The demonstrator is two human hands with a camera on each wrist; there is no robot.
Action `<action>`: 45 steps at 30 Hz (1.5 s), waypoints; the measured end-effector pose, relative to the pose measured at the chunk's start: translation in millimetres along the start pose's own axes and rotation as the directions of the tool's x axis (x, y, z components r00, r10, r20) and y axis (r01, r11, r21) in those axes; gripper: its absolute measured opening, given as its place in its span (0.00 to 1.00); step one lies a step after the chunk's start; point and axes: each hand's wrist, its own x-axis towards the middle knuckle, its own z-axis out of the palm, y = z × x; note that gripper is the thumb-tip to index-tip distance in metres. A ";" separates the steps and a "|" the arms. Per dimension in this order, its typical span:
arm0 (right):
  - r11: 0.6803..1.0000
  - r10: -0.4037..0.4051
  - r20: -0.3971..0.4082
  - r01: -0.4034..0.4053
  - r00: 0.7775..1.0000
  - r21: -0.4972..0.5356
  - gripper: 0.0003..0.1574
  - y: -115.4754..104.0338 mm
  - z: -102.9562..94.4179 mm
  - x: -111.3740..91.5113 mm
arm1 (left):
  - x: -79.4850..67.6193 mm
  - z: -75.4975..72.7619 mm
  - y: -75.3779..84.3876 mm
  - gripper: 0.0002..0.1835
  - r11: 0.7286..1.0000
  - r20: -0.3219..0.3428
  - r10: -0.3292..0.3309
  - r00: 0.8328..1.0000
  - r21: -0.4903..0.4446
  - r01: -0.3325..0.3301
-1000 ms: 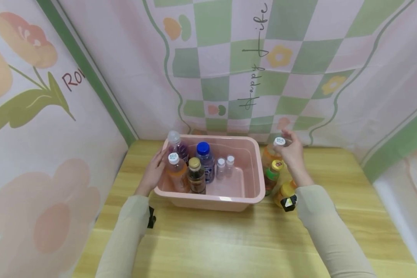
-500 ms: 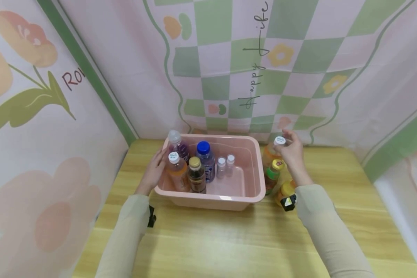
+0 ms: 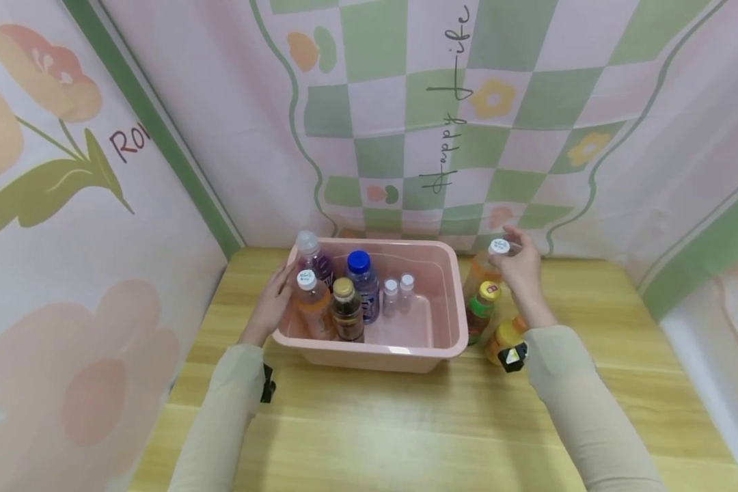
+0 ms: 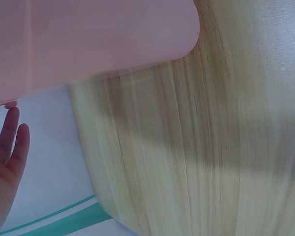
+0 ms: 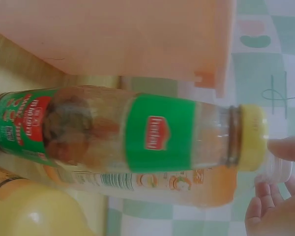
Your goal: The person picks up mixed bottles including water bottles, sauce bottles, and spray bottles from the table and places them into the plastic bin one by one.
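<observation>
A pink plastic basin (image 3: 369,359) stands on the wooden table. My left hand (image 3: 272,304) rests against its left rim, fingers fairly straight; the left wrist view shows the fingertips (image 4: 9,115) at the basin's edge. Right of the basin, my right hand (image 3: 524,277) pinches the white-capped neck of an orange drink bottle (image 3: 482,272) between thumb and fingers. The right wrist view shows that bottle (image 5: 216,189) partly hidden behind a green-labelled glass bottle (image 5: 160,132) with a yellow cap. A yellow bottle (image 3: 503,336) with an orange cap is below my right wrist.
Inside the basin's left half stand a purple drink bottle (image 3: 316,265), an orange bottle (image 3: 316,311), a dark gold-capped bottle (image 3: 348,314) and a blue-capped bottle (image 3: 364,287). Two small clear bottles (image 3: 390,298) stand mid-basin. A patterned curtain (image 3: 381,157) hangs behind the table.
My right hand and the orange bottle's white cap have shifted slightly to the right, a little away from the basin. The left hand stays at the rim.
</observation>
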 end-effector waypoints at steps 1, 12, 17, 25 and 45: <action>1.000 0.000 -0.008 0.000 1.000 0.010 0.44 -2.0 -0.6 0.0 | -0.1 0.2 -0.1 0.27 1.000 0.000 -0.002 1.000 -0.002 0.002; 0.992 -0.038 -0.069 0.046 0.997 0.115 0.44 -33.4 -12.9 -5.4 | 0.1 -0.3 -1.0 0.27 1.000 -0.006 0.013 1.000 0.011 -0.013; 0.973 -0.074 -0.108 0.096 0.991 0.210 0.44 -47.3 -15.7 -9.4 | -0.8 -0.7 -0.2 0.27 1.000 -0.001 0.004 1.000 0.012 -0.004; 0.901 -0.164 -0.165 0.216 0.973 0.376 0.42 -74.1 -18.8 -21.7 | -1.1 -0.9 1.0 0.27 1.000 -0.001 -0.008 1.000 0.005 0.008; 0.806 -0.326 -0.206 0.386 0.922 0.449 0.39 -119.1 -17.8 -61.7 | -3.8 -1.5 5.5 0.27 1.000 0.002 -0.013 1.000 0.014 0.013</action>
